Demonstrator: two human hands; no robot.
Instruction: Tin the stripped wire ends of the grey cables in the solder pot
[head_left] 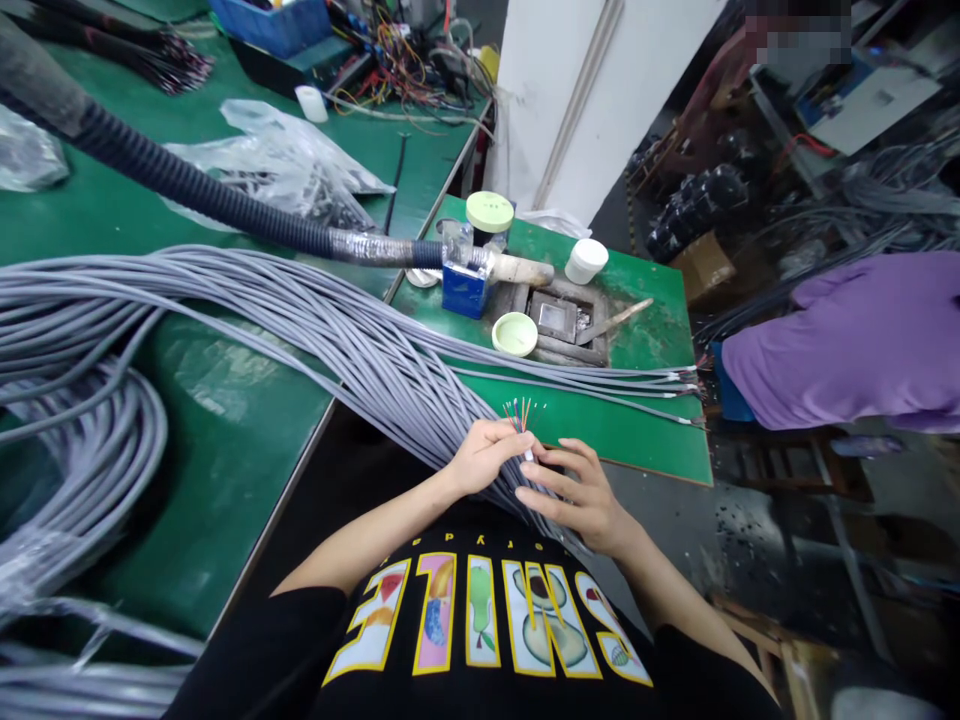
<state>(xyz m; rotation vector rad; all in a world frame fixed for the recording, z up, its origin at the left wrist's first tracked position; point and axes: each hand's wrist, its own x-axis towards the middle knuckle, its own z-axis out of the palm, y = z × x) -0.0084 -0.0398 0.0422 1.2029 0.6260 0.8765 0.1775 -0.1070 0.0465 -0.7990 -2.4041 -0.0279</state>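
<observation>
My left hand (491,452) pinches the end of a grey cable, where thin coloured wires (519,412) fan out upward past the fingertips. Close beside it, my right hand (577,490) has its fingers spread, the fingertips near the cable's white end piece (529,455). Whether the right thumb touches the cable is hard to see. A thick bundle of grey cables (390,345) runs from the left table to just under both hands. Several separate cables lie across the green board, their stripped ends (686,375) at its right edge.
Behind the hands are a solder pot (559,318), a wooden-handled scraper (619,320), an open round tub (514,334) and a white cup (586,260). A black hose (225,205) ends at a blue block (463,288). A person in purple (847,340) is at right.
</observation>
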